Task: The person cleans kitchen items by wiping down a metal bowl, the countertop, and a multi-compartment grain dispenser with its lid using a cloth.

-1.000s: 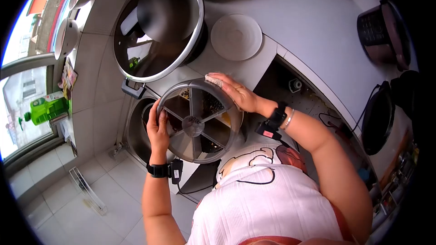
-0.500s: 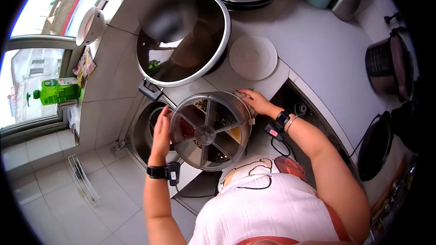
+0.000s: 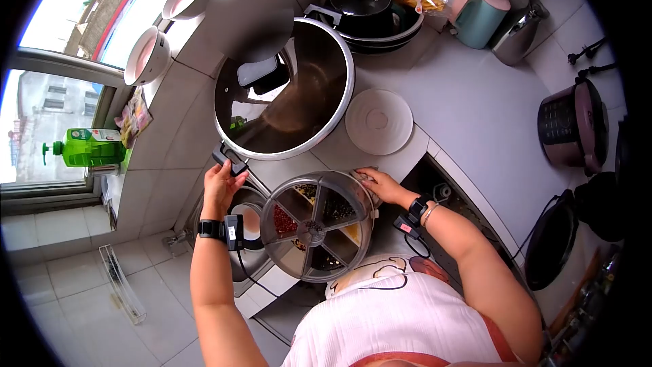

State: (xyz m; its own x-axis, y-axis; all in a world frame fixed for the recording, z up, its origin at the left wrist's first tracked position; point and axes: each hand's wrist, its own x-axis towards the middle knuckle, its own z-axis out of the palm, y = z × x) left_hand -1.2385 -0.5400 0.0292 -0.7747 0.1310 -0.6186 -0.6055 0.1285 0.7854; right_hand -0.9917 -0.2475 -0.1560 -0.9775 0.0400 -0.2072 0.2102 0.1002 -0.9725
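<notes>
A round, clear-lidded container [image 3: 314, 175] with wedge-shaped compartments of beans and grains is held in front of my body, over the sink's edge. My right hand [image 3: 384, 185] grips its right rim, with a crumpled greyish cloth [image 3: 363, 178] under the fingers. To its left, my left hand [image 3: 221, 187] is at the black side handle [image 3: 231, 158] of a large steel pot [image 3: 299, 151], fingers curled against it. Brown liquid or a dark bottom shows inside the pot, and a blurred round patch covers part of its far side.
A white plate [image 3: 397, 132] lies right of the pot. The sink [image 3: 239, 268] holds a bowl [image 3: 248, 221]. Farther back stand a lidded black pan [image 3: 360, 3], a kettle [image 3: 483, 19] and a steel flask [image 3: 517, 35]. A rice cooker [image 3: 564, 129] is at right, green soap [image 3: 88, 148] at left.
My left hand has left the container's left side and moved to the pot's handle. My right hand keeps hold of the container. The view has shifted, so things appear lower.
</notes>
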